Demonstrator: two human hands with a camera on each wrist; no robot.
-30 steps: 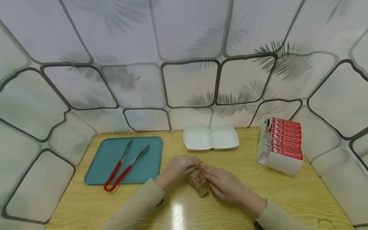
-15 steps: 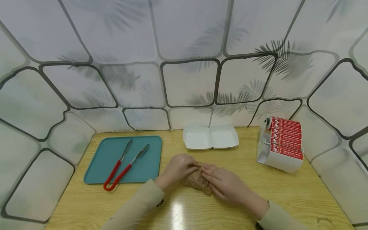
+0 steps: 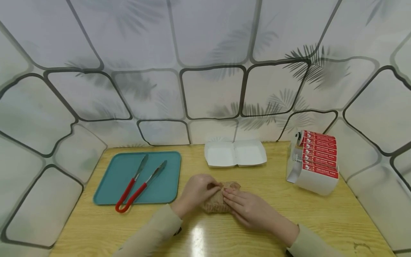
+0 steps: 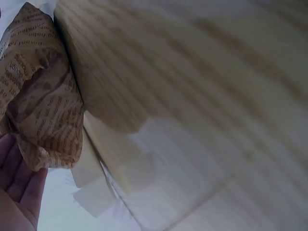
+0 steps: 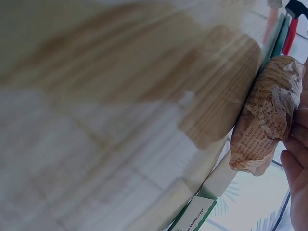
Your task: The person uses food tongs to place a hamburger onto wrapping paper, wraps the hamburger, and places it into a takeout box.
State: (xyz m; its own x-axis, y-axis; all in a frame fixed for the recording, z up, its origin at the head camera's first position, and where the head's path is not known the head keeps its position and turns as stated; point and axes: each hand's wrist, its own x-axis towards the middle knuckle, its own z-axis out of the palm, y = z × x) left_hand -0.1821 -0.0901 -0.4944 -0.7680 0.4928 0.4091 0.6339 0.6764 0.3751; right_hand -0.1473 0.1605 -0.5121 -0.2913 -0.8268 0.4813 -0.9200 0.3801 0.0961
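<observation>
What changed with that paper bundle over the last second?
The brown paper bundle has lost the tip that pointed toward the person and now looks wider and rounder. Both hands stay on it: the left hand pinches it, the right hand rests on it. The tray, tongs, open box and red labels stayed put.

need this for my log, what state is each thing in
paper parcel, creased and folded
left hand, pinching the paper parcel
right hand, touching the paper parcel
tongs, spread open
tray, lying flat under the tongs
box, open
sticker strip, stretched over its holder
</observation>
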